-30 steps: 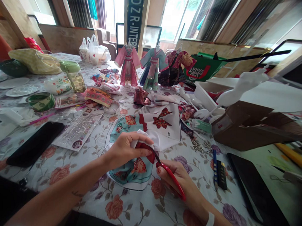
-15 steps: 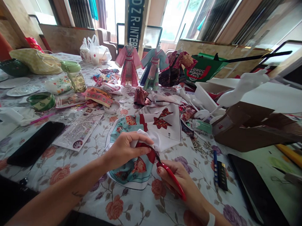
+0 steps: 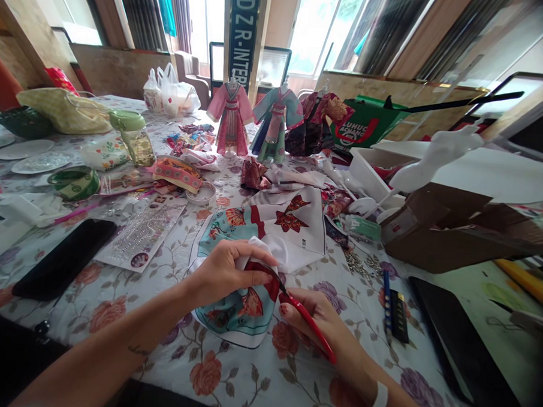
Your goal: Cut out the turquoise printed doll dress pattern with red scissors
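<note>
My left hand point(image 3: 230, 268) pinches the folded printed cloth point(image 3: 234, 319), thumb on top of its dark red band. The cloth is teal and white with orange fan shapes, and its far part, with a red bow-like print, lies flat on the table. Red-handled scissors point(image 3: 311, 325) are held in my right hand point(image 3: 327, 323), with fingers round the handles. Their dark blades meet the red band just right of my left fingertips; the blade tips are partly hidden by the cloth.
Small dresses on stands point(image 3: 232, 121) rise behind the cloth. A black phone point(image 3: 64, 257) and a bead sheet point(image 3: 142, 234) lie left. To the right are a blue pencil point(image 3: 387, 304), a black tablet-like object point(image 3: 463, 350), a cardboard box point(image 3: 450, 235) and a white mannequin point(image 3: 440, 154).
The scissors and my right hand have shifted slightly left, toward the cloth. The near edge of the cloth hangs a little lower. My left hand keeps its pinch, almost unmoved.
</note>
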Available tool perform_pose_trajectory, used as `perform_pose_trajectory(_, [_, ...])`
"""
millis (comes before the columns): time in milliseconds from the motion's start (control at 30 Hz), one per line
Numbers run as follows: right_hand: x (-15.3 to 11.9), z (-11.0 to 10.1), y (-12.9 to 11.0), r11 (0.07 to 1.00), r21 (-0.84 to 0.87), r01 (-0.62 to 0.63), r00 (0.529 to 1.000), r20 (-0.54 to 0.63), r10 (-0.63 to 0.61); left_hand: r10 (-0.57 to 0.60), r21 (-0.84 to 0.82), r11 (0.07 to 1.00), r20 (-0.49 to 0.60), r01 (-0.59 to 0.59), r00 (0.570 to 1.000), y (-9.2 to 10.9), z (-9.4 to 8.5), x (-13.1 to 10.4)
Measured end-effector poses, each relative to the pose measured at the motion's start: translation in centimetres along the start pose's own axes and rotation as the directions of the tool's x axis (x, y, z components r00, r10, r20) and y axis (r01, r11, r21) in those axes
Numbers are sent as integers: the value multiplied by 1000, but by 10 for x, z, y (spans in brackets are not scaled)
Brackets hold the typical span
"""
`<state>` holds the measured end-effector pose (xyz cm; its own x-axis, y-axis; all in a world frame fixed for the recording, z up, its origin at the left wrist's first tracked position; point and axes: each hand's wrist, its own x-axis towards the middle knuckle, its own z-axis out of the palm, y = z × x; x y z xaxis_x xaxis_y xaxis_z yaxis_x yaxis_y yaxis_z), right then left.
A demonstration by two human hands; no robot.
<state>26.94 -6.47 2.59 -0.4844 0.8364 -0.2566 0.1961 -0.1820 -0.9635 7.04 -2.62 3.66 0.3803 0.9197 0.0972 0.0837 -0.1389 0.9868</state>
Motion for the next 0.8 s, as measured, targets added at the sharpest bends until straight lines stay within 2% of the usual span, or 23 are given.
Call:
perform_pose_trajectory(167, [-3,1,1,998,43,-53,998,-17,53,-40,10,999,24,40,999,-2,-1,0])
perform_pose_trajectory(333, [-2,3,-2,996,78,-48,999,-18,49,-50,20,999,27,49,998,-1,-1,0])
perform_pose_trajectory(567, [-4,3,-4,994,57,-91,995,-34,93,-42,16,999,25,42,999,-2,-1,0])
perform_pose_trajectory(800, [-3,2,-4,998,10,-60,998,-28,60,-57,19,998,28,57,998,-1,-1,0])
